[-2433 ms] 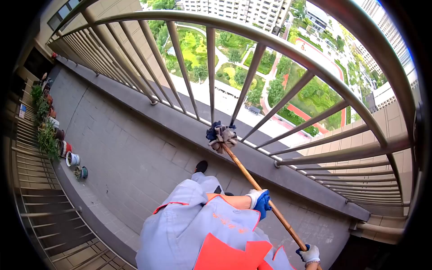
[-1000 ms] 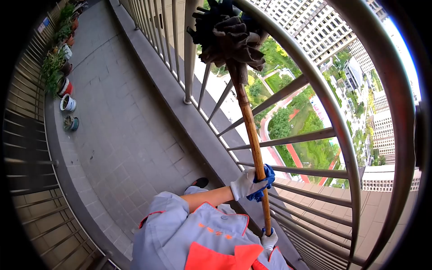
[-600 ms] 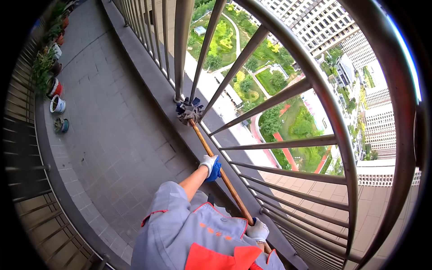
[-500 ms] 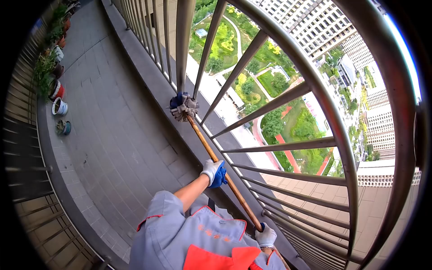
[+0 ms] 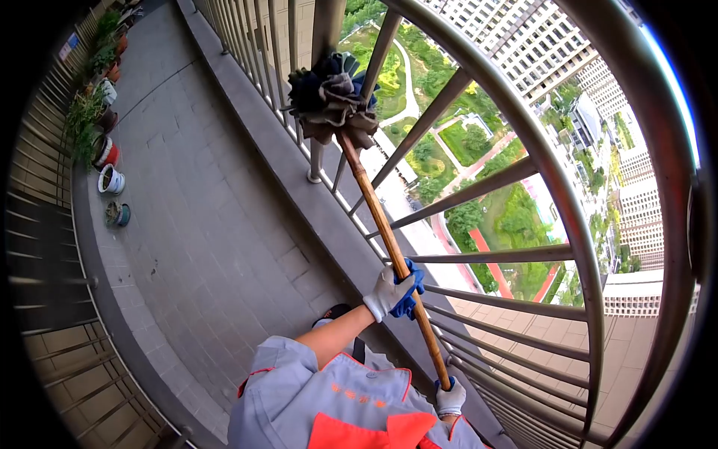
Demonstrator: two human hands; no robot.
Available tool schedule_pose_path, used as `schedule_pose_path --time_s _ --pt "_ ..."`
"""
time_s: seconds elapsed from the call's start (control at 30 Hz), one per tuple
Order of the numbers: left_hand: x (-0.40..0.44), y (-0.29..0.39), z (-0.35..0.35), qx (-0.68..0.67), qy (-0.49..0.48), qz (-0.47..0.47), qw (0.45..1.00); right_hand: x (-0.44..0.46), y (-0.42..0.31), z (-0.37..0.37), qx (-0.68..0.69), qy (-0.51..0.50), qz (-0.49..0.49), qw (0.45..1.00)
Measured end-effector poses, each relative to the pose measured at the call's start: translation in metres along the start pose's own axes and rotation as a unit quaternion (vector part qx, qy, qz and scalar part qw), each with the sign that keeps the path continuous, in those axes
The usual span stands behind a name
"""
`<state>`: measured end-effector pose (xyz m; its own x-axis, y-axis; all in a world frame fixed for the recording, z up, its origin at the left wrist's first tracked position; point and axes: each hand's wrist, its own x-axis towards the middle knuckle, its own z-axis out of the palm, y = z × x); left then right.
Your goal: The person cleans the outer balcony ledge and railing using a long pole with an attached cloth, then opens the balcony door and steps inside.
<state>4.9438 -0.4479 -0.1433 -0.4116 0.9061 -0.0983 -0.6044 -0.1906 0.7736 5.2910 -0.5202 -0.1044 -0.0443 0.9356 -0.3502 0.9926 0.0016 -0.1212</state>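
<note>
A rag mop with a long wooden handle [image 5: 374,200] slants up from my hands. Its bunched dark blue and grey cloth head [image 5: 334,99] is up at the metal railing, overlapping a thick post; whether it presses on the bars I cannot tell. Partway down the handle, my left hand [image 5: 390,293], in a white and blue work glove, has its fingers wrapped round the wood. My right hand [image 5: 450,397], gloved likewise, is closed at the handle's lower end, near the front of my grey jacket.
The curved metal railing [image 5: 516,120] runs along my right on a low ledge [image 5: 299,202], with buildings and gardens far below. Grey tiled floor [image 5: 202,217] stretches to my left. Several potted plants, including a white pot [image 5: 111,180], line the opposite railing.
The mop head has risen from the ledge at the post's base to higher on the railing, looking larger. Both hands have shifted slightly right, still gripping the handle.
</note>
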Motion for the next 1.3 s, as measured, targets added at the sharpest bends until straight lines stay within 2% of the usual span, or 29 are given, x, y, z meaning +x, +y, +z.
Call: schedule_pose_path --time_s 0.07,0.1,0.13,0.2,0.27,0.3,0.33,0.37,0.47,0.53,0.6,0.67,0.73,0.83,0.87,0.93,0.97,1.0,1.13,1.2,1.3 --pt "0.002 -0.086 -0.054 0.093 0.116 -0.084 0.985 -0.007 -0.014 -0.018 -0.02 -0.019 0.028 0.999" --pt "0.007 -0.118 -0.082 0.144 0.163 -0.134 0.967 -0.008 -0.036 -0.025 -0.056 -0.063 0.021 0.996" --pt "0.013 -0.119 -0.108 0.223 0.2 -0.181 0.937 -0.007 -0.06 -0.03 -0.087 -0.105 0.018 0.991" --pt "0.033 -0.076 -0.119 0.205 0.246 -0.351 0.88 -0.001 -0.114 -0.029 -0.079 -0.125 -0.033 0.988" --pt "0.047 -0.097 -0.152 0.198 0.286 -0.43 0.833 0.006 -0.135 -0.007 -0.091 -0.123 -0.064 0.986" --pt "0.05 -0.115 -0.173 0.056 0.254 -0.441 0.859 0.009 -0.127 -0.002 -0.083 -0.134 -0.052 0.986" --pt "0.044 -0.094 -0.164 -0.012 0.171 -0.479 0.861 0.007 -0.109 0.004 -0.053 -0.114 -0.061 0.99" --pt "0.038 -0.077 -0.149 0.001 0.166 -0.477 0.863 0.002 -0.091 0.006 -0.037 -0.099 -0.059 0.993" --pt "-0.001 -0.05 -0.083 0.018 0.205 -0.377 0.903 -0.027 -0.028 0.013 -0.021 -0.063 -0.036 0.997" --pt "-0.03 -0.023 -0.034 0.071 0.13 -0.305 0.941 -0.047 0.013 0.017 0.025 -0.012 -0.036 0.999" --pt "-0.069 -0.011 0.003 -0.067 0.093 -0.314 0.943 -0.068 0.045 0.021 0.063 0.073 -0.052 0.994" --pt "-0.103 -0.014 0.034 -0.107 0.012 -0.275 0.955 -0.089 0.086 0.032 0.069 0.103 -0.012 0.992" --pt "-0.139 -0.012 0.077 -0.019 -0.113 -0.268 0.957 -0.116 0.131 0.044 0.084 0.131 0.018 0.988" --pt "-0.189 -0.022 0.146 0.116 -0.339 -0.295 0.886 -0.167 0.196 0.076 0.108 0.143 0.074 0.981" --pt "-0.207 -0.024 0.171 0.16 -0.39 -0.324 0.847 -0.185 0.216 0.09 0.143 0.147 0.104 0.973" --pt "-0.241 -0.025 0.219 0.186 -0.442 -0.346 0.807 -0.216 0.246 0.115 0.183 0.145 0.126 0.964" --pt "-0.256 -0.059 0.221 0.191 -0.479 -0.246 0.821 -0.233 0.26 0.127 0.196 0.133 0.162 0.958" --pt "-0.267 -0.06 0.237 0.188 -0.462 -0.285 0.819 -0.245 0.27 0.129 0.207 0.121 0.196 0.951" --pt "-0.298 -0.092 0.249 0.182 -0.396 -0.211 0.875 -0.266 0.296 0.118 0.218 0.159 0.18 0.946" --pt "-0.299 -0.092 0.254 0.19 -0.351 -0.262 0.879 -0.262 0.302 0.102 0.219 0.145 0.178 0.948" --pt "-0.297 -0.127 0.233 0.152 -0.285 -0.261 0.91 -0.259 0.319 0.094 0.159 0.094 0.18 0.966"
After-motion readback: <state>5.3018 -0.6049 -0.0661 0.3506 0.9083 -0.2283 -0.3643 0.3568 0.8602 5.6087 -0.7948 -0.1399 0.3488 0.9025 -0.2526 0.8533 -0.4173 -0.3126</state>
